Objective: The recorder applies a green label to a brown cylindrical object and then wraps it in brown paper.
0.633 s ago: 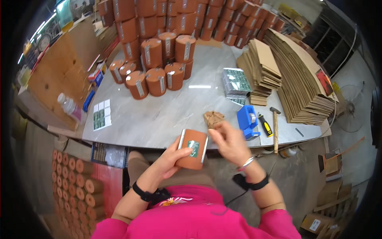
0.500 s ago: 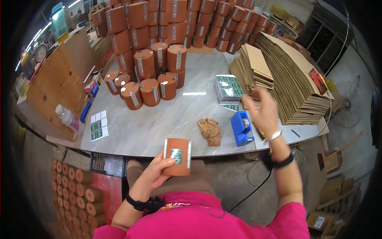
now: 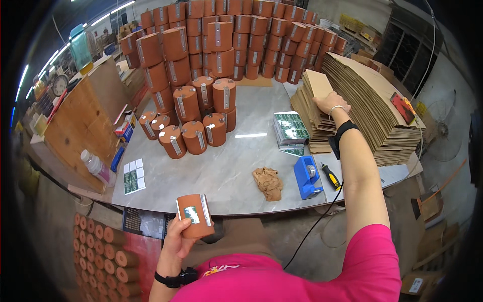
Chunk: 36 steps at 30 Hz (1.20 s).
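My left hand grips a reddish-brown cylinder over my lap, at the table's front edge. A green-and-white label sits on the cylinder's side under my thumb, and a metal strip runs along its right edge. My right arm stretches far forward, and my right hand is at the smaller stack of flat cardboard, its bent fingers on the top sheet's near end. The fingertips are partly hidden. Just left of that stack lies a pile of green label sheets.
Many like cylinders stand stacked at the back. A blue tape dispenser, a yellow-and-black screwdriver and crumpled brown paper lie near the front edge. A larger cardboard stack fills the right; a partly used label sheet lies left.
My right hand has moved forward from above the tape dispenser to the cardboard stack. My left hand has shifted left with the cylinder, which now tilts. The view has shifted slightly.
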Motion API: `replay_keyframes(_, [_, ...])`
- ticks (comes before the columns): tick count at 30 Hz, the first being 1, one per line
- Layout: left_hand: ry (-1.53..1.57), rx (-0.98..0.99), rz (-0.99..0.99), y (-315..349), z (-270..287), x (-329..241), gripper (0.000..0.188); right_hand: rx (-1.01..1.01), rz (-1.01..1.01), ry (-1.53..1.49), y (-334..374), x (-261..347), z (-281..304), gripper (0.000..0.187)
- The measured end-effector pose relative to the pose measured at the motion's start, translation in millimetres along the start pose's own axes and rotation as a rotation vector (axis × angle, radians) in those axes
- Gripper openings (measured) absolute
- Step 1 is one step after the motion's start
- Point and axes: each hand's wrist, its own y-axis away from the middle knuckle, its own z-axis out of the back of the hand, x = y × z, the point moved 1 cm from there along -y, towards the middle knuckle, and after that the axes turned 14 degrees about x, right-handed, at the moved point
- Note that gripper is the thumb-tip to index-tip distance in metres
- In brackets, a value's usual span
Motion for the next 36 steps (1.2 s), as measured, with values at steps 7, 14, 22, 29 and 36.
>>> replay_keyframes(7, [0.021,0.051,-0.031,-2.9,-5.2,-8.2,0.067,-0.326,0.182,-0.167,-3.9,-27.3,18.8,0.081])
replay_keyframes(14, [0.193,0.210,-0.101,-16.3,-2.2,-3.2,0.067,-0.164,0.972,-0.419,246.2,-19.4,-100.3,0.066])
replay_keyframes(22, [0.185,0.095,0.005,-12.0,23.4,5.7,0.065,0.173,1.089,-0.314,347.6,27.2,-206.3,0.073])
replay_keyframes(29, [-0.101,-0.107,-0.024,0.2,35.0,-27.0,0.071,0.179,1.281,-0.237,326.7,43.3,-223.7,0.060])
replay_keyframes(36, [-0.955,-0.094,-0.043,-25.6,14.7,-74.7,0.095,0.167,1.271,-0.270,327.1,47.8,-224.9,0.052])
